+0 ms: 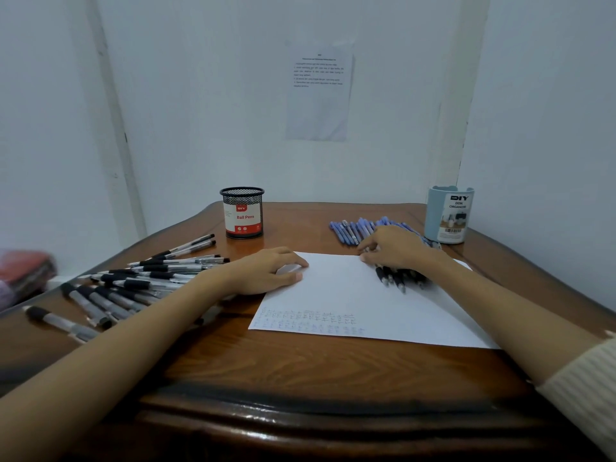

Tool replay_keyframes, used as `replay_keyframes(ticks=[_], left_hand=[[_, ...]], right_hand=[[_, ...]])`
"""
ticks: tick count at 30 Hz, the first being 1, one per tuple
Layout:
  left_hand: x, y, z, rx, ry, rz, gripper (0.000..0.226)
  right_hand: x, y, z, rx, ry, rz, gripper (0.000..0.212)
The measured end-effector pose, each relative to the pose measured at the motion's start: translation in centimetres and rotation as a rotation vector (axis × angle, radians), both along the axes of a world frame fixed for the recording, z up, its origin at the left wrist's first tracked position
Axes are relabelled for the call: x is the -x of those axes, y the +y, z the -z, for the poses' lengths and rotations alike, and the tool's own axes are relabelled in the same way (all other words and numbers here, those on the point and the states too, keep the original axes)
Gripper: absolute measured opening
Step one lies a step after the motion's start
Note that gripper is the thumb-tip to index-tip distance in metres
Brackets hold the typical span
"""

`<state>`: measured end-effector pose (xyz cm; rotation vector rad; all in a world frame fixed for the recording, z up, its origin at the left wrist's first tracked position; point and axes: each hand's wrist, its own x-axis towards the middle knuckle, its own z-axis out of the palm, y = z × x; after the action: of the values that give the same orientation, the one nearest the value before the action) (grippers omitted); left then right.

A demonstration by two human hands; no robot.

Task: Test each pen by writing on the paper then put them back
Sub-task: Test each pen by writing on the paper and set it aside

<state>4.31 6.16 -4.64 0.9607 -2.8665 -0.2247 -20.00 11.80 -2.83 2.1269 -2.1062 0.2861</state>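
Head view: wooden table (pixel 300 368), both forearms reaching in from the near edge.
Paper (pixel 350 295): white sheet, centre-right of table, slightly skewed; rows of small faint pen marks along its near-left part.
Left hand (pixel 266 271): palm down, fingers loosely spread, pressing the paper's far-left corner; holds nothing.
Right hand (pixel 396 250): palm down over the paper's far-right edge, fingers curled onto a bunch of dark-gripped pens (pixel 396 278); tips stick out toward the near side from under the hand. Whether it actually clamps them or just rests on them: cannot tell.
Black pens (pixel 140 278): loose pile on the left side of the table, running toward the left edge, partly under the left forearm.
Blue pens (pixel 356 228): loose row near the far-right edge, just beyond the right hand.
Mesh cup (pixel 242 213): black wire holder, red/white "Ball Pens" label, upright at far-centre edge; no pens show above the rim.
Desk organiser (pixel 448 215): pale blue, "DIY Desk Organizer" label, upright at far-right corner, just beside the blue pens; inside not visible, nothing above the rim.
Wall sheet (pixel 318 91): printed page stuck to the wall behind the table; text too small to read.
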Motion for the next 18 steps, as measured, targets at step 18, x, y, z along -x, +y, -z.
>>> replay_keyframes(ticks=[18], left_hand=[[-13.4, -2.8, -3.7, 0.099, 0.087, -0.469, 0.048]], right_hand=[[-14.2, -6.2, -1.3, -0.029, -0.256, -0.34, 0.03]])
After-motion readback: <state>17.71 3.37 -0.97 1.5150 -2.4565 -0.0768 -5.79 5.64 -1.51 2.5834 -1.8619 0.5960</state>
